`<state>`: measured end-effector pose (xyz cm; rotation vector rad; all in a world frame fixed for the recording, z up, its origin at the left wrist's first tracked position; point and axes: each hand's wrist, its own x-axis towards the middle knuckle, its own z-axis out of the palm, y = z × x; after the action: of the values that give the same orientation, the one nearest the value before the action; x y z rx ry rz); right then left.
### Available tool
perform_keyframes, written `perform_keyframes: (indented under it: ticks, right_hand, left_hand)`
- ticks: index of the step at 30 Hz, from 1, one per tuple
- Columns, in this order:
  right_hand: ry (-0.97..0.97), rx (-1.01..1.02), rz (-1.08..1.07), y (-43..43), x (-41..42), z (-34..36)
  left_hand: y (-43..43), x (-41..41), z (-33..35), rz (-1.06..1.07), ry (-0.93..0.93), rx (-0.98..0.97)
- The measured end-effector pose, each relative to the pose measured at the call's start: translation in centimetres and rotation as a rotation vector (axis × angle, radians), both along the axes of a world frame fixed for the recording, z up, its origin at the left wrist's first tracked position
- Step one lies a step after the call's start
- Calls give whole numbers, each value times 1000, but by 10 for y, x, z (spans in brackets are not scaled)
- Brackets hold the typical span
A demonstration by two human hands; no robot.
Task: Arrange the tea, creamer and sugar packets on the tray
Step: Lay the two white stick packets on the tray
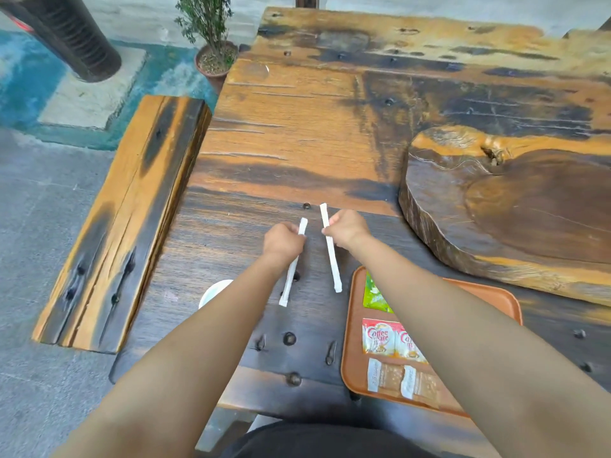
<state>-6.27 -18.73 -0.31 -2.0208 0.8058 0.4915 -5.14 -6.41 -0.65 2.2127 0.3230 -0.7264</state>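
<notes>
My left hand (283, 241) grips a long white stick packet (288, 282) near its upper end. My right hand (347, 228) holds a second white stick packet (332, 256) the same way. Both sticks hang over the dark wooden table, left of the orange tray (353, 325). On the tray lie a green tea packet (373, 294), two red-and-white creamer packets (380, 337) side by side, and two clear brown sugar packets (391, 378) below them. My right forearm covers the tray's right part.
A white round object (213, 290) peeks out beside my left forearm. A thick carved wooden slab (496, 206) rests on the table at the right. A wooden bench (132, 206) runs along the left, with a potted plant (215, 57) beyond it.
</notes>
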Motion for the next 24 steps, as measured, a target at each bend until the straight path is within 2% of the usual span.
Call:
perform_keyframes:
  ticks: [4, 8, 14, 18, 24]
  right_hand:
    - [-69, 37, -33, -26, -13, 22]
    - [-106, 47, -61, -55, -31, 46]
    - [-169, 166, -176, -103, -70, 69]
    - [-199, 219, -239, -135, -105, 72]
    - [-206, 296, -327, -171, -171, 61]
  left_hand:
    - [-28, -11, 22, 53, -4, -179]
    - [-59, -27, 40, 56, -6, -277]
    - [-105, -59, 62, 37, -7, -413]
    - [-128, -84, 66, 16, 23, -463]
    - [-157, -127, 52, -38, 62, -427]
